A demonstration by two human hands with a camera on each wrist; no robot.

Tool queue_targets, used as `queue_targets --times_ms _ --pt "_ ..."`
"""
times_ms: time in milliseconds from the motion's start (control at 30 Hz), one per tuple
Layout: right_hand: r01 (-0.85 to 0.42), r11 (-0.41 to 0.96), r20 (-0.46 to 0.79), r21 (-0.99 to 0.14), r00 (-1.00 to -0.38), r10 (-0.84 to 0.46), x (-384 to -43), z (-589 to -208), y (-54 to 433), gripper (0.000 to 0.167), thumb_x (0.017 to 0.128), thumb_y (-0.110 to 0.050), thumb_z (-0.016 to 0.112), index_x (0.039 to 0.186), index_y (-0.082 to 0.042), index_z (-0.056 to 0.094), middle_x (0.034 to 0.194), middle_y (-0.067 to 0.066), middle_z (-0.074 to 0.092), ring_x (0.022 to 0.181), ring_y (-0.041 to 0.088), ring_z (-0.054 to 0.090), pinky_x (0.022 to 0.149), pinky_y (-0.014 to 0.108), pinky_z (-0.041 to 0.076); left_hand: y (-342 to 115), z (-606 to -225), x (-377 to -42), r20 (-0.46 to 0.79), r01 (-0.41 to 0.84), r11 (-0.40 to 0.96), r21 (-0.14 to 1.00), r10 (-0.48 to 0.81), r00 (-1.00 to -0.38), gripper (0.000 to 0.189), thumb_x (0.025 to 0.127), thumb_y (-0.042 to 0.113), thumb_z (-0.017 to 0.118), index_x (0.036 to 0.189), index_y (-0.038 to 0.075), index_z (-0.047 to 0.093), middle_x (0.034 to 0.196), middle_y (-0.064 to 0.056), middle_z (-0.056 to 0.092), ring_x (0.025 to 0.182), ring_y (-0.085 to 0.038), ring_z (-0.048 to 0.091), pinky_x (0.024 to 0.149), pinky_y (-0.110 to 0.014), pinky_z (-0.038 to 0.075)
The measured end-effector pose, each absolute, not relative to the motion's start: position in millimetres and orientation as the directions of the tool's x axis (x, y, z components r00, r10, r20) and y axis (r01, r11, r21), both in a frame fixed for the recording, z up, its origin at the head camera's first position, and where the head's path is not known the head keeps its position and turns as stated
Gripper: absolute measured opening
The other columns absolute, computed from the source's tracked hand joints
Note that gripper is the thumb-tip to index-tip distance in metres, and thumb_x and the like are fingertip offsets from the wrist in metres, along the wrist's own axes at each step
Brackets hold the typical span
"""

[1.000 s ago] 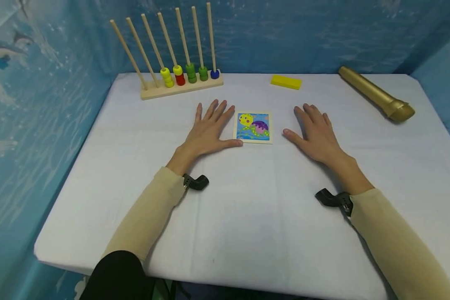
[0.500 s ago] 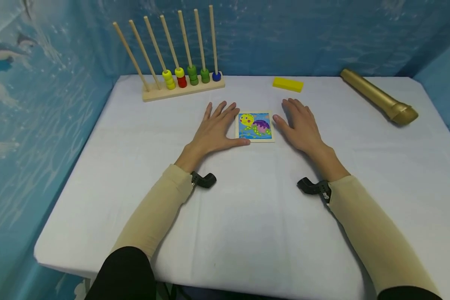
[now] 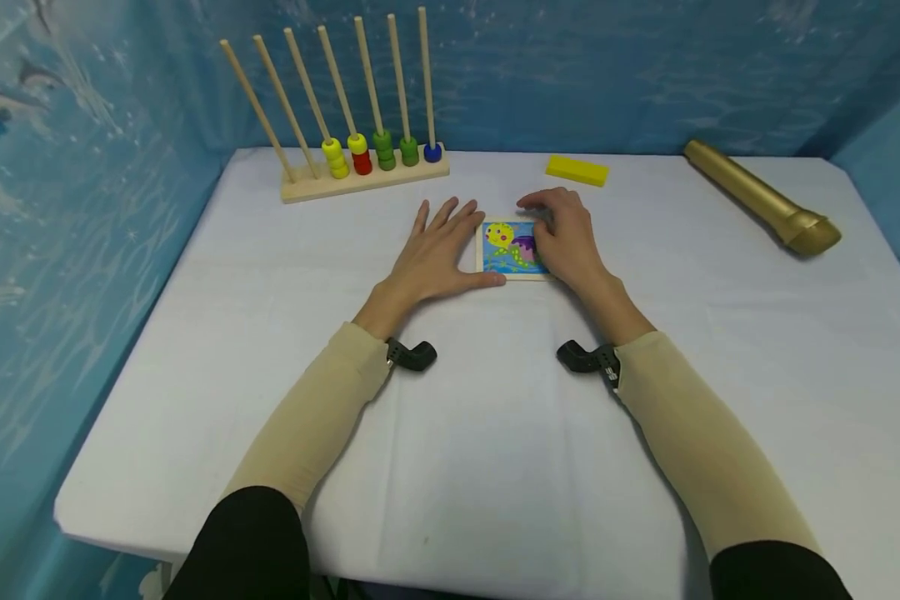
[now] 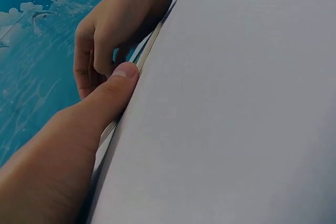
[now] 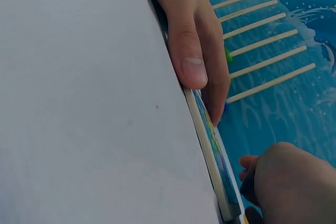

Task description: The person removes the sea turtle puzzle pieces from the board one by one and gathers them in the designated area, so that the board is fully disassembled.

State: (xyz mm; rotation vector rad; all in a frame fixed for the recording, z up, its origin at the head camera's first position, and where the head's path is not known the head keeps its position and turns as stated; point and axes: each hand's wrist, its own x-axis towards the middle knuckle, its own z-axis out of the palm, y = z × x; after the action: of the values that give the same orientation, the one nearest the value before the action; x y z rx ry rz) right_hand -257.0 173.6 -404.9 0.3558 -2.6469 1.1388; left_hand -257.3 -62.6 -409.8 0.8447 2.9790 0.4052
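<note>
A square wooden picture board [image 3: 512, 258] with a cartoon turtle on blue lies flat on the table. Beside its left edge, my left hand [image 3: 433, 260] rests with fingers spread and straight; its thumb touches the board's near edge, also seen in the left wrist view at the pale wooden edge [image 4: 149, 46]. My right hand [image 3: 570, 237] hovers over the board's right part and covers that side of the picture. Its index finger reaches past the far edge, bent, with a gap to the thumb. Nothing shows between them.
A wooden bead abacus [image 3: 363, 177] with upright rods and coloured beads stands at the back left. A yellow block [image 3: 577, 170] lies behind the board, and a gold microphone [image 3: 757, 196] at the back right. A white cloth [image 3: 480, 433] covers the table.
My right hand has moved left from beside the board to over its right part, its fingers bending. The left hand has shifted slightly right, its thumb staying at the board's near edge.
</note>
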Motion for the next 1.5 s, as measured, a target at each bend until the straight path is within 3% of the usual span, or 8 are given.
queue_targets --times_ms 133,300,867,1033,1500 --pt "-0.324 0.671 0.319 -0.667 -0.938 -0.135 -260 -402 162 0.032 0.096 0.005 0.05 0.118 0.0 0.073 0.111 0.019 0.064 0.105 0.033 0.051 0.097 0.043 0.039 -63 -409 -258 0.041 0.511 0.822 0.252 0.519 -0.854 0.112 0.083 0.091 0.053 0.169 0.026 0.025 0.177 0.006 0.016 0.166 -0.02 0.002 0.131 -0.051 -0.013" --pt "-0.324 0.669 0.294 -0.668 -0.942 -0.162 -260 -403 150 0.028 0.097 0.005 0.05 0.113 0.002 0.072 0.103 0.019 0.061 0.093 0.03 0.054 0.085 0.036 0.041 -63 -410 -259 0.045 0.517 0.815 0.262 0.525 -0.85 0.112 0.082 0.092 0.052 0.169 0.026 0.026 0.177 0.006 0.016 0.166 -0.02 0.003 0.131 -0.052 -0.013" --pt "-0.331 0.724 0.238 -0.605 -0.943 -0.232 -261 -400 140 0.024 0.096 0.004 0.054 0.115 0.007 0.068 0.108 0.021 0.056 0.099 0.034 0.053 0.094 0.044 0.045 -66 -409 -261 0.049 0.509 0.82 0.263 0.515 -0.856 0.111 0.081 0.092 0.054 0.168 0.028 0.028 0.177 0.007 0.018 0.166 -0.018 0.003 0.131 -0.054 -0.013" --pt "-0.314 0.739 0.194 -0.596 -0.949 -0.248 -263 -400 137 0.022 0.098 0.003 0.05 0.104 0.005 0.07 0.105 0.019 0.053 0.099 0.033 0.05 0.091 0.042 0.042 -66 -411 -263 0.048 0.515 0.814 0.269 0.523 -0.851 0.112 0.081 0.093 0.054 0.168 0.028 0.028 0.177 0.007 0.017 0.166 -0.018 0.002 0.131 -0.055 -0.013" --pt "-0.331 0.726 0.291 -0.602 -0.938 -0.187 -260 -403 138 0.022 0.093 0.005 0.054 0.109 0.006 0.07 0.104 0.021 0.056 0.095 0.033 0.054 0.088 0.04 0.045 -66 -411 -263 0.045 0.509 0.821 0.259 0.516 -0.855 0.112 0.08 0.094 0.053 0.168 0.028 0.028 0.177 0.007 0.018 0.166 -0.018 0.002 0.131 -0.056 -0.012"
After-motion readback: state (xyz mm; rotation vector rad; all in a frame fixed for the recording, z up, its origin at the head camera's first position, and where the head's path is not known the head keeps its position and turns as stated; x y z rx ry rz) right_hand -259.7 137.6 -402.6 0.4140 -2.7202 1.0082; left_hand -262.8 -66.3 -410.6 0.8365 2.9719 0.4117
